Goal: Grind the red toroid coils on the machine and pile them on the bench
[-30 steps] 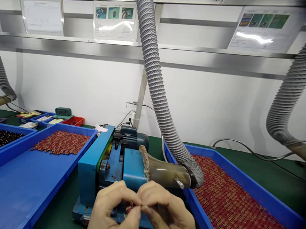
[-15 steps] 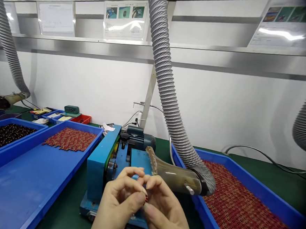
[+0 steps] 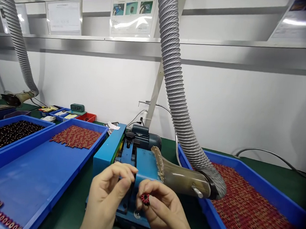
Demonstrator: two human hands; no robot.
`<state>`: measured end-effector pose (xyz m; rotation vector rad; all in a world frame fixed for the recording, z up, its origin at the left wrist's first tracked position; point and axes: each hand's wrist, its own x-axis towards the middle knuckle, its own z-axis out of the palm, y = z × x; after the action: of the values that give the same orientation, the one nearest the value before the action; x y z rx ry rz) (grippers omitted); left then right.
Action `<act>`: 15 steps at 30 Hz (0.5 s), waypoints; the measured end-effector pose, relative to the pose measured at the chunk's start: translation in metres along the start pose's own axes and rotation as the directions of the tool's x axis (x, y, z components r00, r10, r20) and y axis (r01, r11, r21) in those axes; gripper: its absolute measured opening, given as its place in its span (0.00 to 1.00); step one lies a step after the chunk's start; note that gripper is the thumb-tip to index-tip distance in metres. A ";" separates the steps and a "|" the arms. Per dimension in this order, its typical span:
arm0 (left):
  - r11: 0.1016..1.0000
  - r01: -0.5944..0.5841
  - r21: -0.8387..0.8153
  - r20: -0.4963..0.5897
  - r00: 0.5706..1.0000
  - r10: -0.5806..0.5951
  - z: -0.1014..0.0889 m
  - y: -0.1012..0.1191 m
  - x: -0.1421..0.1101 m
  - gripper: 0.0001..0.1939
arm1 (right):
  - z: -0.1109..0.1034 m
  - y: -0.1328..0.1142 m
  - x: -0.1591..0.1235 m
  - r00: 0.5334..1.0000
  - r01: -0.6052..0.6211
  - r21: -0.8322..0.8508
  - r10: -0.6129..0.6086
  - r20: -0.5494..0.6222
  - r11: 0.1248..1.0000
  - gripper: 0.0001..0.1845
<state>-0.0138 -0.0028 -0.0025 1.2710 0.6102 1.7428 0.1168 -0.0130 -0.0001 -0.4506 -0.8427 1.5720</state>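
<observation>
A small red ring (image 3: 145,198) with a dark centre and a spoke-like pattern is pinched between the thumb and fingers of my right hand (image 3: 163,207). My left hand (image 3: 107,191) is a little apart on the left, raised in front of a blue machine (image 3: 146,163). Its thumb and fingertips are drawn together in a pinch; anything between them is too small or hidden to make out. Behind my hands the machine carries a dark motor (image 3: 151,141).
A blue tray (image 3: 67,171) on the left holds rows of red rings at its far and near ends. Dark parts (image 3: 11,134) fill another tray. Red rings (image 3: 251,201) cover the right tray. A grey hose (image 3: 179,92) ends in a brownish nozzle (image 3: 185,177) beside the machine.
My hands have come apart: the left moved left, away from the ring. The ring stays in my right hand and now shows its face. The view has shifted slightly.
</observation>
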 end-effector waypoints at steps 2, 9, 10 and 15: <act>0.997 -0.055 0.055 -0.023 0.998 0.057 -0.002 0.003 0.000 0.08 | -0.001 -0.001 0.001 1.000 0.005 0.044 -0.005 0.002 0.999 0.10; 0.926 -0.162 0.342 0.276 0.959 0.066 0.004 0.013 -0.002 0.20 | -0.001 -0.001 0.000 0.994 -0.080 0.182 0.093 -0.061 0.980 0.12; 0.923 -0.158 0.351 0.249 0.966 0.071 0.007 0.012 -0.002 0.19 | -0.001 0.000 0.000 0.994 -0.075 0.185 0.088 -0.064 0.980 0.13; 0.933 -0.125 0.336 0.173 0.982 0.070 0.013 0.007 -0.001 0.19 | 0.001 0.003 0.001 0.993 -0.048 0.201 0.067 -0.093 0.978 0.14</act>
<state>-0.0038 -0.0080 0.0071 1.6924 0.7965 1.6398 0.1140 -0.0123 -0.0017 -0.4079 -0.5938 1.6544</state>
